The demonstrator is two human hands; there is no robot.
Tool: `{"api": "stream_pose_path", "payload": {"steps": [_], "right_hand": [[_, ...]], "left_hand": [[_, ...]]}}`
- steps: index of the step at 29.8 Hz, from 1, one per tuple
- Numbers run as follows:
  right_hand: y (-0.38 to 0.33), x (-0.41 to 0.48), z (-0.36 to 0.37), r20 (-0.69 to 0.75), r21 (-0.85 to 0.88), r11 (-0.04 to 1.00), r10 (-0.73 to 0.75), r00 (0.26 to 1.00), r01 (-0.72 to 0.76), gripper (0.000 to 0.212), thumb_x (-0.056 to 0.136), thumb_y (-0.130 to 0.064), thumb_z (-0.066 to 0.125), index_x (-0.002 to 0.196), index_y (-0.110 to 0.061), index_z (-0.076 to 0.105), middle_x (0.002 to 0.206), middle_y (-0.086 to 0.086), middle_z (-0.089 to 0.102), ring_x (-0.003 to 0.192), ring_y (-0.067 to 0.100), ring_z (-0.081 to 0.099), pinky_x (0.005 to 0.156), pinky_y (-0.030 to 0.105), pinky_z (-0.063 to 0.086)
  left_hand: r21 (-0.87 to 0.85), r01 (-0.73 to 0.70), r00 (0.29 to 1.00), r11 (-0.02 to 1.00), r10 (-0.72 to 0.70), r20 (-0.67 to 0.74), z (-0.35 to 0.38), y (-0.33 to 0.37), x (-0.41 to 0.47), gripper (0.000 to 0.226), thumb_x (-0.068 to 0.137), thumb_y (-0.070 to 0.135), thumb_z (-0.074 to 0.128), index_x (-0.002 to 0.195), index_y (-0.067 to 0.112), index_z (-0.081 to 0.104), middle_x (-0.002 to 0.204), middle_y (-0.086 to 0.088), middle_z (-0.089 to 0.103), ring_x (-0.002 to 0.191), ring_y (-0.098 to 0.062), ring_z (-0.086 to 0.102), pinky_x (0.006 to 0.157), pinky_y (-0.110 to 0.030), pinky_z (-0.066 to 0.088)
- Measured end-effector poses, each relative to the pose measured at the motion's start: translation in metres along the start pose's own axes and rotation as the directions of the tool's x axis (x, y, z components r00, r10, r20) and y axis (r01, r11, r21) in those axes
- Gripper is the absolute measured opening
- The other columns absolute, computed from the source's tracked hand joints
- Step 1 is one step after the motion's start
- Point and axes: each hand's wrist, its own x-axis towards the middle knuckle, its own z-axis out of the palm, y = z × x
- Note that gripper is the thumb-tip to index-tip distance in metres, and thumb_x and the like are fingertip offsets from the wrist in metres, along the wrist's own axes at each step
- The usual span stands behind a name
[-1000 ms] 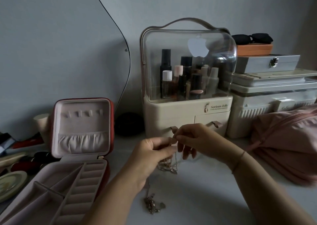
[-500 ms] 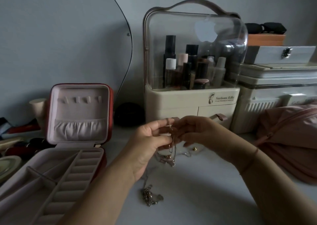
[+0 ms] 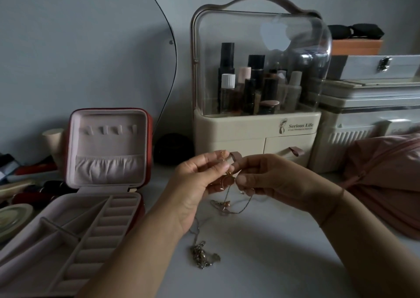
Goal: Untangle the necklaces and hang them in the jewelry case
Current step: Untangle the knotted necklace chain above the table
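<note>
We hold the tangled necklaces [image 3: 226,203] mid-view, just above the table [image 3: 284,252]. Our left hand [image 3: 197,179] has a pinching grip on a gold chain near the knot, and our right hand [image 3: 270,177] pinches a strand beside it. A silver clump [image 3: 202,254] trails on the table towards six o'clock. We judge it best to tease the strands apart gently rather than tug, then carry one chain to the open jewelry case [image 3: 109,143] at nine o'clock, where the lid hooks [image 3: 109,129] are bare.
</note>
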Motion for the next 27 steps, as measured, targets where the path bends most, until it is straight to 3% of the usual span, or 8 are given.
{"api": "stream_pose_path", "payload": {"steps": [4,8,12,17,21,27], "right_hand": [[-0.0028,-0.0029,0.0004,0.020,-0.071,0.997,0.037,0.999,-0.035,0.025,0.074,-0.003,0.067,0.099,-0.004,0.066,0.076,0.008,0.065,0.065,0.013,0.055,0.063,0.019,0.048],[-0.0031,-0.0043,0.0008,-0.060,-0.247,0.968,0.021,0.998,-0.036,0.018,0.084,0.000,0.061,0.085,-0.012,0.074,0.076,0.010,0.063,0.068,0.019,0.048,0.067,0.027,0.039],[-0.0039,-0.0057,-0.0024,-0.089,-0.217,0.976,0.001,0.996,-0.021,0.012,0.087,-0.004,0.058,0.085,-0.006,0.070,0.075,0.006,0.064,0.069,0.014,0.052,0.067,0.023,0.045],[-0.0010,-0.0007,-0.0009,-0.151,-0.057,0.997,-0.062,0.987,0.054,0.018,0.088,0.005,0.050,0.076,-0.001,0.062,0.085,0.012,0.068,0.084,0.019,0.062,0.084,0.029,0.050],[-0.0003,0.0018,0.0014,-0.165,0.042,0.997,-0.061,0.985,0.068,0.017,0.089,0.004,0.046,0.078,0.001,0.059,0.081,0.012,0.064,0.066,0.014,0.059,0.065,0.023,0.050],[-0.0005,0.0027,0.0003,-0.200,-0.003,0.994,-0.106,0.974,0.108,0.010,0.084,-0.010,0.058,0.085,-0.001,0.061,0.066,0.002,0.055,0.053,0.008,0.035,0.050,0.017,0.031]], "left_hand": [[0.001,0.004,0.999,1.000,-0.004,-0.032,0.0003,0.0002,0.0013,0.021,0.079,0.006,0.066,0.099,0.011,0.070,0.074,-0.003,0.072,0.065,-0.010,0.066,0.058,-0.018,0.053],[0.002,-0.005,0.996,1.000,0.005,-0.094,0.0000,-0.0005,0.0035,0.017,0.081,0.004,0.065,0.095,0.012,0.070,0.072,-0.001,0.072,0.062,-0.005,0.065,0.059,-0.016,0.052],[0.009,-0.014,0.989,1.000,0.015,-0.149,-0.0012,-0.0026,0.0055,0.014,0.082,0.004,0.065,0.089,0.015,0.070,0.071,0.001,0.072,0.062,-0.004,0.064,0.060,-0.014,0.051],[-0.001,-0.029,0.982,1.000,0.028,-0.187,0.0001,-0.0028,0.0050,0.020,0.081,0.001,0.066,0.097,0.013,0.068,0.077,-0.001,0.071,0.066,-0.003,0.066,0.059,-0.013,0.051],[0.114,0.001,0.972,0.993,0.026,-0.235,-0.0009,-0.0055,0.0062,0.029,0.084,0.006,0.066,0.108,0.021,0.058,0.079,-0.003,0.070,0.063,-0.004,0.064,0.054,-0.013,0.047],[0.326,-0.016,0.990,0.945,0.062,-0.130,0.0024,-0.0073,0.0038,0.010,0.088,0.014,0.063,0.090,0.020,0.071,0.060,0.006,0.056,0.058,-0.004,0.051,0.055,-0.012,0.043]]}}
